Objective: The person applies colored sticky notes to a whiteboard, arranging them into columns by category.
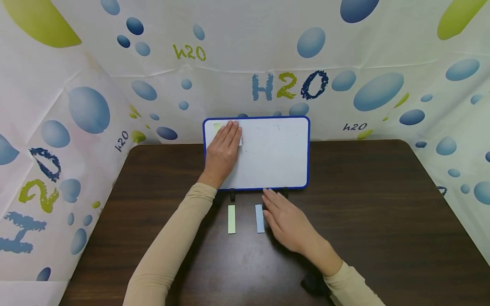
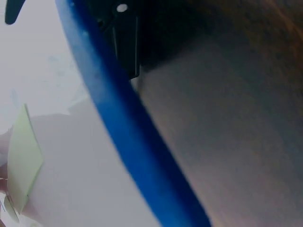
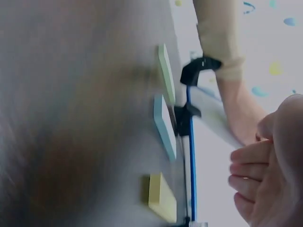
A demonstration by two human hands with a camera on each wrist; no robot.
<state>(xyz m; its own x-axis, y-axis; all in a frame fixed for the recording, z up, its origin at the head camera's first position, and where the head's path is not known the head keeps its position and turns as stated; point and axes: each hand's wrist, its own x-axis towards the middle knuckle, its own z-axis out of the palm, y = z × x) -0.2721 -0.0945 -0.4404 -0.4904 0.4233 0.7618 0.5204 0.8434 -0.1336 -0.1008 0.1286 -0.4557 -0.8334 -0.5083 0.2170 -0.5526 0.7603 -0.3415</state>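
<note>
A whiteboard (image 1: 275, 157) with a blue frame stands at the back of the table, leaning toward the patterned cloth. Flat against its upper left part, my left hand (image 1: 222, 153) presses with straight fingers over a pale green sticky note (image 1: 217, 126), mostly hidden by the hand. The note (image 2: 23, 161) also shows at the left edge of the left wrist view. Just below the board's lower edge, my right hand (image 1: 287, 221) holds nothing, fingers extended. Beside its thumb lies a blue sticky-note pad (image 1: 260, 219). A yellow pad (image 3: 162, 198), hidden in the head view, appears in the right wrist view.
A green sticky-note pad (image 1: 231, 219) lies left of the blue one. Black feet (image 1: 232, 195) support the board's lower edge. A dark object (image 1: 315, 284) is near the right sleeve on the brown table (image 1: 383, 204). A patterned cloth (image 1: 245, 51) hangs behind.
</note>
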